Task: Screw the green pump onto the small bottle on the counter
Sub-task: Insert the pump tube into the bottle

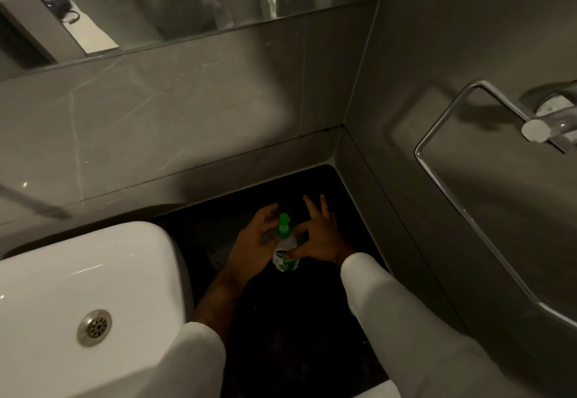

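One bottle (285, 255); seemingly one pump (284, 224)

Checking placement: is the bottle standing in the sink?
No, the bottle stands on the dark counter, right of the sink.

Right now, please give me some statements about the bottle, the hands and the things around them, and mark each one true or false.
1. The green pump sits on top of the small bottle. True.
2. The small bottle lies on its side inside the white sink. False: it stands upright on the dark counter, to the right of the sink.
3. Both hands are at the bottle, the left hand on one side and the right hand on the other. True.
4. The metal towel holder is fixed to the wall on the left. False: it is on the right wall.
5. Both arms wear white sleeves. True.
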Demonstrator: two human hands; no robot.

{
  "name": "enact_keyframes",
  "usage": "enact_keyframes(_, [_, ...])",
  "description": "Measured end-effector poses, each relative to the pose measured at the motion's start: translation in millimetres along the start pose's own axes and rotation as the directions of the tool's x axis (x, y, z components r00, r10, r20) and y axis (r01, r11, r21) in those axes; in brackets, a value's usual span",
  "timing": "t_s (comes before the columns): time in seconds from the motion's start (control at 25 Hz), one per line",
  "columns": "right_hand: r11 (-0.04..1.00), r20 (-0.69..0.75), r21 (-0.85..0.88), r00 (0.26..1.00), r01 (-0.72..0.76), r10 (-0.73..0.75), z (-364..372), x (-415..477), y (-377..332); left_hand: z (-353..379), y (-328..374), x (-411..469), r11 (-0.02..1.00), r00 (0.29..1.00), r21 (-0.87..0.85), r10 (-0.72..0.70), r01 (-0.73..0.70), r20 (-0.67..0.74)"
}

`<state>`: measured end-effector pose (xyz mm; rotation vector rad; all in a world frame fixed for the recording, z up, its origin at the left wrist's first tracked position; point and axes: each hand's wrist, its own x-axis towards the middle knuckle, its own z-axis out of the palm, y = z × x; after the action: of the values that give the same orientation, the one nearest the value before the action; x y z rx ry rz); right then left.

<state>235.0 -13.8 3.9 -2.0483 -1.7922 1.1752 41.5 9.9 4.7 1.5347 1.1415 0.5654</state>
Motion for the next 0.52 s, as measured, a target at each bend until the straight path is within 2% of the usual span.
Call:
enact_keyframes(0.08, [1.0,0.014,-0.008,1.0,-0.003,0.003,0.4,0.9,0.4,6.1,-3.8,-4.8,0.997,0.998,-0.038,-0.061,0.06,-0.01])
enact_keyframes(0.2, [0.997,0.034,0.044,0.997,-0.069,0.068,2.5,2.5,-1.8,10.0,-10.2,-5.0,0.996,0.981,0.007,-0.084,0.086,-0.173])
enact_keyframes(0.32, [0.999,0.023,0.042,0.999,-0.033,0.032,2.5,3.6,-0.1,14.7,-12.6,-8.9,0.991,0.993,-0.122,-0.071,0.06,-0.095])
enact_keyframes(0.48, [0.998,-0.003,0.059,1.0,-0.03,0.03,5.6,3.6,0.3,17.2,-13.8,-8.9,0.995,0.966,-0.091,-0.066,0.044,-0.251])
enact_keyframes(0.52, [0.998,-0.007,0.055,1.0,-0.027,0.028,5.5,3.9,0.2,14.9,-17.7,-6.8,0.996,0.969,-0.082,-0.055,0.036,-0.24])
